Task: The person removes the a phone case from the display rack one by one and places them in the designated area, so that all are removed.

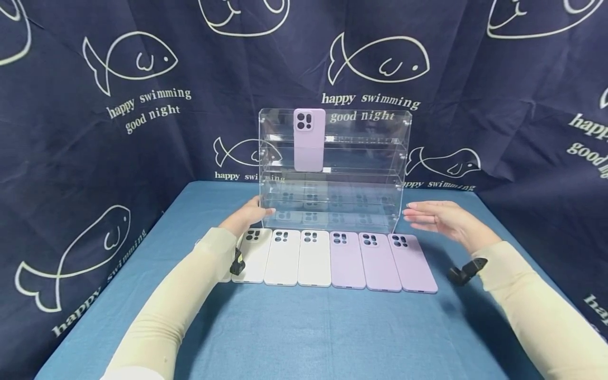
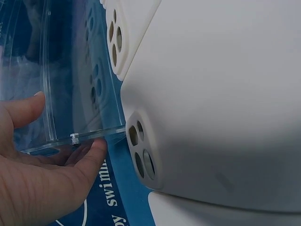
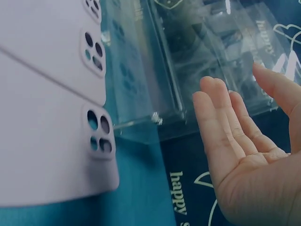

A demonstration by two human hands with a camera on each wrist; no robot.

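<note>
A clear acrylic display rack (image 1: 332,203) with stepped tiers stands toward the back of the table. My left hand (image 1: 248,214) holds its left side panel, with the thumb (image 2: 28,110) on the front side and the fingers around the panel's outer side. To the right of the rack, my right hand (image 1: 439,219) is held apart from it, fingers straight and holding nothing. One purple phone case (image 1: 310,142) stands upright on the upper tiers, left of centre. Before the rack lies a row of white phone cases (image 1: 282,258) and purple phone cases (image 1: 348,261), camera cutouts toward the rack.
A blue cloth (image 1: 304,332) covers the table. Behind it hangs a dark blue curtain (image 1: 214,105) printed with fish and lettering. The left forearm passes over the left end of the row and partly covers a white case there.
</note>
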